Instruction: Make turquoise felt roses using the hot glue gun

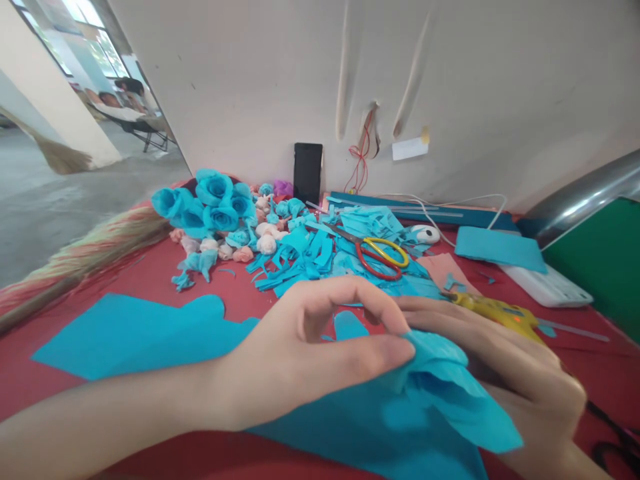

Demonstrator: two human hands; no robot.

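- Both hands meet over the surface (245, 297), on the wearer's side of the scissors (358, 241). Left hand (300, 347): thumb and fingertips pinched shut on one end of the petal (465, 400), its other fingers curled. Right hand (515, 360): fingers bent and close together behind the petal; I cannot tell whether they grip it.
- Sheet (130, 337): flat, blue, left of the scissors and nearer the wearer.
- Roses (215, 200): a blue bunch, well left of the scissors; small buds (243, 253) lie between the two.
- Phone (307, 172): upright against the wall, beyond the scissors and to their left.
- Scraps (300, 260): blue, cut in strips, under and around the scissors.
- Petal: crumpled, blue, nearer the wearer than the scissors and to their right. It lies right of the left hand's pinch, between the two hands; its long axis slants from that pinch toward the wearer and rightward, to the right wrist.
- Glue gun (500, 313): yellow, right of the scissors, past the right hand.
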